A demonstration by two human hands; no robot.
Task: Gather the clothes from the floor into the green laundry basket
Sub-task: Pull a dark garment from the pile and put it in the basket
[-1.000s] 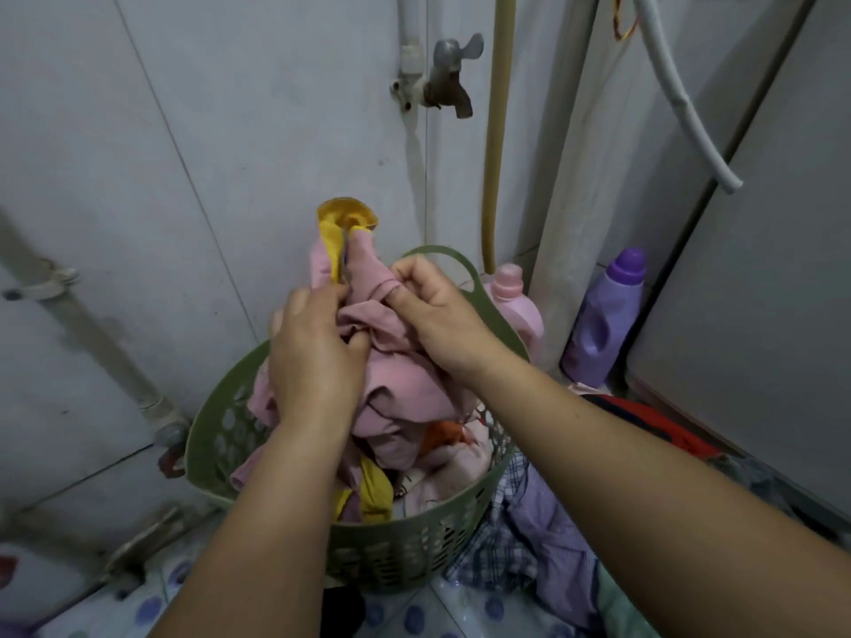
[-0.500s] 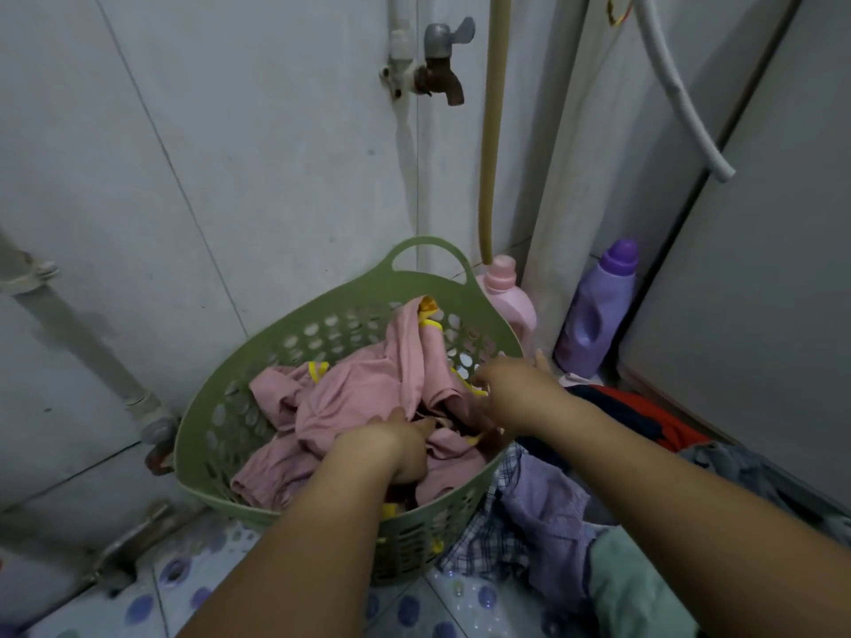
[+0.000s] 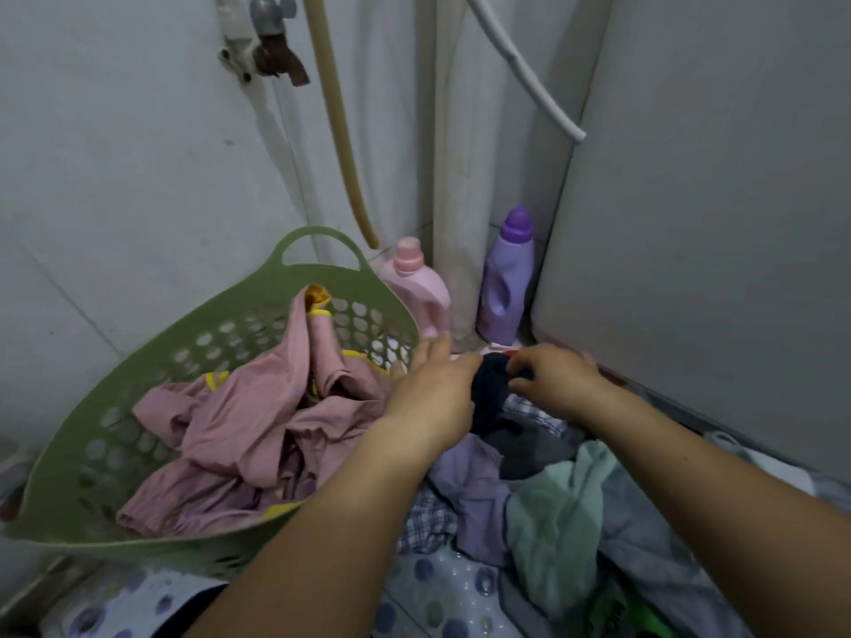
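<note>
A garment (image 3: 258, 421) lies in the basket (image 3: 152, 356), two bottles (image 3: 504, 278) behind, clothes pile (image 3: 552, 499) to its right.

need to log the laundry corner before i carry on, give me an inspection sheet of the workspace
surface: tiled floor with blue dots, partly covered by clothes
job's things: green perforated plastic laundry basket holds a pink garment with yellow trim; loose pile on the floor beside it, with a lilac cloth, a mint green cloth and a dark navy garment
clutter: pink detergent bottle and purple detergent bottle upright in the corner
grippers: left hand touches the navy garment, fingers fairly straight; right hand pinches it
cables: beige hose, white hose
surroundings: rusty wall tap, grey wall
</note>
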